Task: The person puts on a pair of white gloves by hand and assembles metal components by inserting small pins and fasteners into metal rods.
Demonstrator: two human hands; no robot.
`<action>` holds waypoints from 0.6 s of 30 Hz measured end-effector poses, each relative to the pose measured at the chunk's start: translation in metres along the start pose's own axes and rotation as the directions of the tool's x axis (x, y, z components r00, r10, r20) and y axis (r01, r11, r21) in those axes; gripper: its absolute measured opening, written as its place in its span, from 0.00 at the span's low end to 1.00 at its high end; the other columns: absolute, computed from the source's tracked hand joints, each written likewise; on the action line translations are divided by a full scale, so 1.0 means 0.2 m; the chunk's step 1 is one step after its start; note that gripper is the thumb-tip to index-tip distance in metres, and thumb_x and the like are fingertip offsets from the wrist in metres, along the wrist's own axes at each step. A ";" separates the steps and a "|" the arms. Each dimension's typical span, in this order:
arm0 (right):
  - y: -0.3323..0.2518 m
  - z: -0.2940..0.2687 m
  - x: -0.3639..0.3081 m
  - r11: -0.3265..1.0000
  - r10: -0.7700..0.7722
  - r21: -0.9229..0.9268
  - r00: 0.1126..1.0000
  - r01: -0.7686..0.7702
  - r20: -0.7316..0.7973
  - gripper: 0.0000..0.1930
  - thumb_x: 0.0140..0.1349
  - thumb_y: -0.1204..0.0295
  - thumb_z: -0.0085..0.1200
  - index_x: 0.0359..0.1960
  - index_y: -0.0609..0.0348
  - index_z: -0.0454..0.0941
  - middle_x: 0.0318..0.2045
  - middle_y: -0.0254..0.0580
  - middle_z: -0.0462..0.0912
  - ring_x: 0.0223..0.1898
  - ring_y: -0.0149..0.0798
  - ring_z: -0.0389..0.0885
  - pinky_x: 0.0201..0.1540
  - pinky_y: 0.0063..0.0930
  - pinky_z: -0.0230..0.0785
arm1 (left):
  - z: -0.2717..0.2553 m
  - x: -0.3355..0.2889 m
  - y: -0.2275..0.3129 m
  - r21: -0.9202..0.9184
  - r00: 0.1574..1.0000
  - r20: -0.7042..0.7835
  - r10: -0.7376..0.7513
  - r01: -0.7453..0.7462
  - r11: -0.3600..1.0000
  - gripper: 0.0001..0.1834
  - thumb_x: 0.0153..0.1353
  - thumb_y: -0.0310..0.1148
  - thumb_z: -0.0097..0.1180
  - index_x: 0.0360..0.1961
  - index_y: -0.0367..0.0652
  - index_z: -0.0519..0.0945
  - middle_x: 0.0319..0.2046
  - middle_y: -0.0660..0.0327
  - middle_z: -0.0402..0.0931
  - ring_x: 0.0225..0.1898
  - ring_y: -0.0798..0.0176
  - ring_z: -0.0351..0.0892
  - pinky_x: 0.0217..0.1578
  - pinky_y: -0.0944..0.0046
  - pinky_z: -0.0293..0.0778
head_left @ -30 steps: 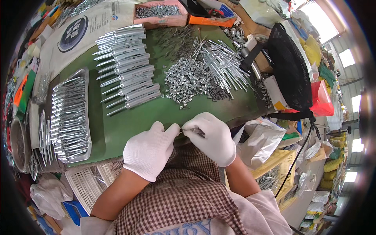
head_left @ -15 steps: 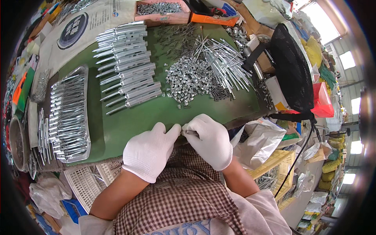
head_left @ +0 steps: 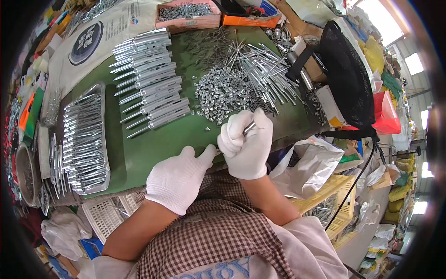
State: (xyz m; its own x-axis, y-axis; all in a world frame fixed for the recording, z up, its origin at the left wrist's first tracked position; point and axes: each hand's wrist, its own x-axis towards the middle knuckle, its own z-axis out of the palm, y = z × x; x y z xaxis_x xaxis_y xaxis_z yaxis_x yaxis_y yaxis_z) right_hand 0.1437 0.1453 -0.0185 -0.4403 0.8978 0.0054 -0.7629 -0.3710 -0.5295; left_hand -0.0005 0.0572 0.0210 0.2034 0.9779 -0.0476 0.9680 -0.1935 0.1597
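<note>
Both my hands wear white knitted gloves. My right hand point(head_left: 247, 148) is raised over the front of the green work surface point(head_left: 144, 160), its fingers curled round a short, thin metal piece point(head_left: 250, 128) whose full shape is hidden. My left hand point(head_left: 175, 180) stays low at the front edge, thumb and forefinger together on something too small and hidden to make out. Just beyond the right hand lies a heap of small silvery metal nuts point(head_left: 220, 90), with one loose nut point(head_left: 207, 129) nearer me. Beside the heap is a spread of long thin metal rods point(head_left: 269, 74).
Slotted metal tubes with rods point(head_left: 155, 88) form a row left of the heap. Farther left, a metal tray point(head_left: 106, 153) holds many rods. A pink box point(head_left: 188, 23) of small parts and an orange box point(head_left: 251, 21) stand at the back. A black mesh bag point(head_left: 346, 76) is at right.
My right hand has lifted away from the left hand, moving up and slightly right toward the nuts with the metal piece in its fingers. My left hand has hardly moved.
</note>
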 end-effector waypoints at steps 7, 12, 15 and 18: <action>0.08 0.03 -0.03 0.826 -0.256 -0.517 0.966 0.227 0.016 0.29 0.73 0.58 0.33 0.12 0.57 0.61 0.11 0.32 0.57 0.14 0.30 0.51 0.19 0.28 0.45 | 0.02 -0.01 0.00 0.029 1.000 -0.021 -0.003 0.004 1.000 0.16 0.63 0.36 0.55 0.52 0.57 0.78 0.26 0.61 0.71 0.20 0.59 0.79 0.20 0.59 0.76; 0.08 0.01 -0.05 0.705 -0.209 -0.667 0.969 0.242 0.131 0.28 0.71 0.64 0.32 0.09 0.59 0.61 0.11 0.35 0.61 0.15 0.32 0.54 0.22 0.29 0.47 | 0.02 0.01 -0.01 0.045 0.995 -0.097 0.040 -0.036 0.998 0.12 0.61 0.35 0.56 0.45 0.47 0.78 0.26 0.62 0.73 0.20 0.62 0.80 0.20 0.61 0.77; 0.07 0.05 -0.07 0.703 -0.296 -0.645 0.948 0.300 0.119 0.28 0.69 0.64 0.33 0.07 0.56 0.57 0.09 0.37 0.60 0.13 0.34 0.55 0.20 0.31 0.48 | -0.06 0.04 0.07 0.043 0.996 0.076 -0.041 0.038 0.998 0.07 0.62 0.33 0.54 0.40 0.45 0.77 0.29 0.60 0.75 0.25 0.55 0.82 0.25 0.56 0.78; 0.04 -0.07 -0.08 0.946 -0.218 -0.241 0.976 0.218 0.027 0.24 0.71 0.66 0.36 0.13 0.56 0.59 0.12 0.32 0.58 0.15 0.30 0.53 0.20 0.30 0.42 | 0.04 0.11 0.11 0.127 1.000 0.009 -0.023 0.022 0.992 0.04 0.62 0.32 0.53 0.35 0.45 0.75 0.27 0.60 0.76 0.24 0.56 0.82 0.24 0.56 0.78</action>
State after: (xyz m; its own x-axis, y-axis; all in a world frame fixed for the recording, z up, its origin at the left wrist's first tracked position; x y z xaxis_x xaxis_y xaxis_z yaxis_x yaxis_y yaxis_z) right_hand 0.1511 0.1305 -0.0355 -0.2765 0.9503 0.1434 -0.7032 -0.0983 -0.7042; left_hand 0.0267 0.0737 0.0156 0.1824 0.9814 -0.0604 0.9830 -0.1807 0.0326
